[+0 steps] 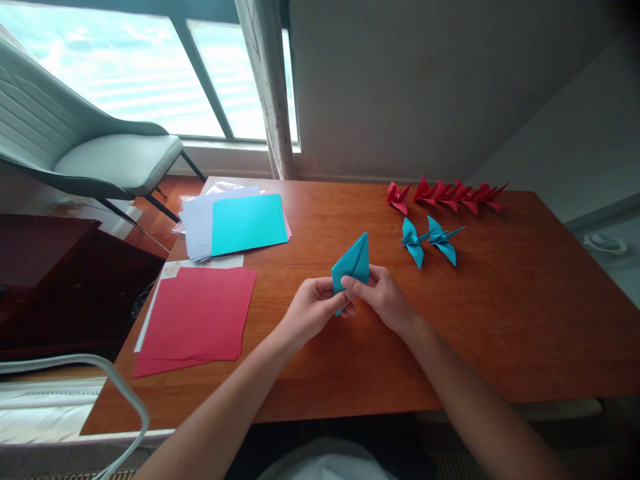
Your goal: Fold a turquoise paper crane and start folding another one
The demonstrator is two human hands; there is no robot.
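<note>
Closest in, pinches the folded blue paper (356,259) over the wooden table (525,300); hard to tell whether resting on it or held clear. In the left hand (314,308), grips the lower part with the thumb across the front and the fingers curled behind; in the right hand (387,300), pinches beside it, thumb flat on the front face, fingers partly hidden behind. Points the narrow tip toward the far side, with a small corner poking out below the thumbs. Could well crease off-centre if pressed with the layers uneven under the thumbs; could also buckle from too tight a pinch, especially if held in mid-air with nothing firm behind. Off to the left, about level with the hands: red sheets (197,317), askew in their pile, perhaps easily nudged by a stray forearm (265,367). Farther out, beyond the right hand: two blue birds (413,242), wings spread, near enough to be knocked by a careless reach. Across on the left: blue sheets (250,223) atop pale sheets (197,230), likely to shift if bumped. Toward the far edge: red birds (444,193), crowded in a row, probably prone to tangling if pushed.
</note>
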